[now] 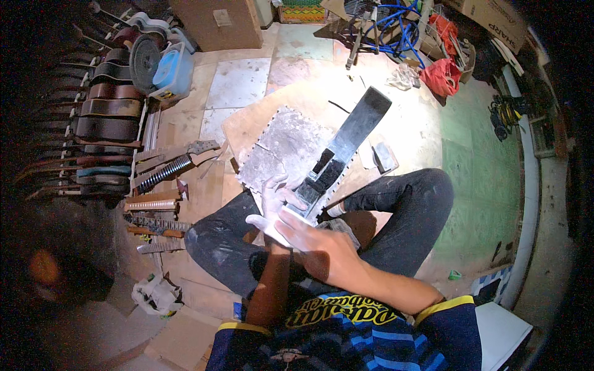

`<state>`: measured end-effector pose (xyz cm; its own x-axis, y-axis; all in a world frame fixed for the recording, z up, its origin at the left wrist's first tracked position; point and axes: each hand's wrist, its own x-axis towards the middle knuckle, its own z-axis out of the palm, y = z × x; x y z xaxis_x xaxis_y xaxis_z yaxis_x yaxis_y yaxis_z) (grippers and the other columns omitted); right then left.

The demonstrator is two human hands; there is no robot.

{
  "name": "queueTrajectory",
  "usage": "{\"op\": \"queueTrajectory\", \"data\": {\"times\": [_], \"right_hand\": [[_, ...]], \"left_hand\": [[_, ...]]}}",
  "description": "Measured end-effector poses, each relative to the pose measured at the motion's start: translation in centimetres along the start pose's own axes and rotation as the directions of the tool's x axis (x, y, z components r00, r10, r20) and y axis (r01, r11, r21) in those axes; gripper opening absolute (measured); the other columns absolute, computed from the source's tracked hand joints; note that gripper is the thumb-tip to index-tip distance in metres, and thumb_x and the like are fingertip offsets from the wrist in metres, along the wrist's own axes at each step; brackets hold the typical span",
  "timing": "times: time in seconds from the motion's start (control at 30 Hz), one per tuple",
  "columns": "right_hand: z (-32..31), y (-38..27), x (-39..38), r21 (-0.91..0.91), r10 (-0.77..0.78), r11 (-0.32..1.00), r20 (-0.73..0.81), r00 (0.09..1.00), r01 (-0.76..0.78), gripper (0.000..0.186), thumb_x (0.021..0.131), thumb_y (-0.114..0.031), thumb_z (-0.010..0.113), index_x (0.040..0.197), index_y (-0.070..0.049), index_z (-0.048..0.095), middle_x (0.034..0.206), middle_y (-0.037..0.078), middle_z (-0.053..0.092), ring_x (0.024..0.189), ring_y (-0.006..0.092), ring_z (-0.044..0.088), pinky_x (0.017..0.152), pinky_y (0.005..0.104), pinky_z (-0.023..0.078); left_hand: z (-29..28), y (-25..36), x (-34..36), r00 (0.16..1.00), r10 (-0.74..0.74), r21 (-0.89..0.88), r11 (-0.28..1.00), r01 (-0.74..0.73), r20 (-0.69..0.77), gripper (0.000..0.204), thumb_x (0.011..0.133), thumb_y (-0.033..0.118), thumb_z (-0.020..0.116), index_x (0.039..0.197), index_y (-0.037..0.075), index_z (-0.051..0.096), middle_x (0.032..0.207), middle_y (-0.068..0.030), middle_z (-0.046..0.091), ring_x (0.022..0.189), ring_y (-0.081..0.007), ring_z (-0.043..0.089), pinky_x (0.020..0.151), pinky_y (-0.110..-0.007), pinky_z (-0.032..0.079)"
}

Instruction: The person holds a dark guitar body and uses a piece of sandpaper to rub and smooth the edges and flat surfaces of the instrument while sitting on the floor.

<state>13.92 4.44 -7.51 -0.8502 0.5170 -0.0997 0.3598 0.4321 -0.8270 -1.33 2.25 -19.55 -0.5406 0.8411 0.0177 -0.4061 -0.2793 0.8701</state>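
Note:
My left hand [270, 207], white with dust, has its palm turned up and its fingers spread. Across its palm and wrist lies my right hand [312, 244], fingers stretched out and slightly blurred. I see nothing gripped in either one. Just beyond them a long, flat, dark bar [362, 120] slants away to the upper right, with black block-like parts [325, 173] on its nearer half. Its near end is partly hidden by my hands. Beneath it is a dusty grey mat with a toothed edge [278, 145], resting on a tan board [238, 127].
My crossed legs [408, 210] frame the work spot. Beside the mat lies a small dark flat piece [385, 157]. To the left are guitar necks [164, 173] and a rack of guitar bodies [111, 108]. Blue hose [399, 28] and a red bag [442, 77] lie at the far right.

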Motion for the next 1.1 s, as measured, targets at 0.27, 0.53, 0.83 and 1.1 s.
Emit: {"op": "queueTrajectory", "data": {"times": [0.27,0.53,0.83,1.1], "right_hand": [[0.2,1.7,-1.2,0.097,-0.009,0.995,-0.076,0.997,0.017,0.075,0.077,0.005,0.063,0.148,-0.014,0.05,0.148,0.014,0.052,0.12,0.0373,0.061,0.097,0.0438,0.056],[1.8,5.8,-0.9,0.158,-0.128,0.976,-0.147,0.981,0.151,0.07,0.077,0.009,0.063,0.143,-0.011,0.057,0.15,0.015,0.053,0.124,0.0311,0.064,0.099,0.0356,0.055],[0.7,5.6,-0.8,0.21,-0.023,0.977,-0.009,1.0,0.024,0.046,0.093,-0.009,0.058,0.139,-0.014,0.061,0.148,0.011,0.056,0.104,0.0264,0.072,0.083,0.0319,0.058],[0.4,6.7,-0.7,0.275,-0.151,0.945,-0.122,0.981,0.18,0.046,0.09,-0.011,0.064,0.136,-0.005,0.06,0.148,0.016,0.054,0.123,0.0326,0.064,0.1,0.0387,0.055]], "left_hand": [[0.9,-0.7,-1.3,0.999,-0.035,-0.106,0.994,0.039,0.038,0.135,0.069,0.104,0.025,0.136,-0.012,0.042,0.097,-0.021,0.066,0.084,-0.0256,0.062,0.089,-0.034,0.048],[1.3,-1.1,-1.2,0.985,0.051,-0.104,0.992,-0.069,-0.168,0.121,0.079,0.097,0.025,0.138,-0.007,0.042,0.089,-0.0196,0.065,0.107,-0.0335,0.062,0.101,-0.044,0.044],[7.2,1.0,-5.0,0.841,0.238,0.232,0.963,-0.138,-0.486,0.082,0.1,0.072,0.03,0.129,-0.003,0.049,0.122,-0.019,0.053,0.111,-0.028,0.052,0.104,-0.045,0.04],[5.2,-0.1,-5.6,0.887,0.279,0.274,0.944,-0.184,-0.367,0.074,0.1,0.065,0.035,0.126,-0.002,0.05,0.119,-0.0189,0.053,0.107,-0.0283,0.052,0.1,-0.045,0.041]]}}
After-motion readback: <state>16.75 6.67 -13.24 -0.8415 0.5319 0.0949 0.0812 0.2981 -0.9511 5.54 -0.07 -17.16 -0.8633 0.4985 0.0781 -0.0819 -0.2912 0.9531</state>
